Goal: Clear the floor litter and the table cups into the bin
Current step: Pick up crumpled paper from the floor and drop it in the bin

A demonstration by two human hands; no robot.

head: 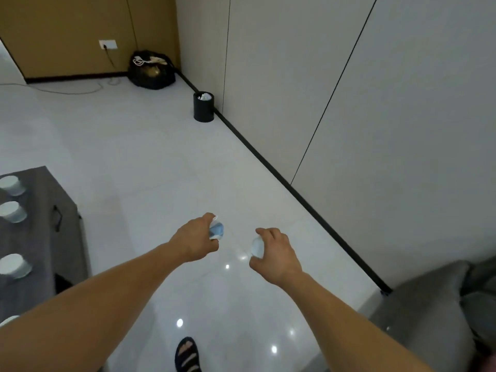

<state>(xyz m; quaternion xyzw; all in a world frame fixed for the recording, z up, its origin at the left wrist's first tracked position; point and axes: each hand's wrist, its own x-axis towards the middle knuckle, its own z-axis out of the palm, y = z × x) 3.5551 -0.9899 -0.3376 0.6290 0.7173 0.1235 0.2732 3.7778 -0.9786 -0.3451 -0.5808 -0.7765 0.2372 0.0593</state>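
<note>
While far from bin (203, 110), litter (217, 230) in left hand (196, 242), right hand (276, 255)

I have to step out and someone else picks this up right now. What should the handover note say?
Hands: left grip holds a crumpled blue-and-white scrap; right grip holds a second scrap.
Things: black bin ahead by the wall, white paper already in it; at least three white cups on the grey table at left.
Done: two scraps picked up.
Left: drop both in the bin, then clear the cups.
</note>
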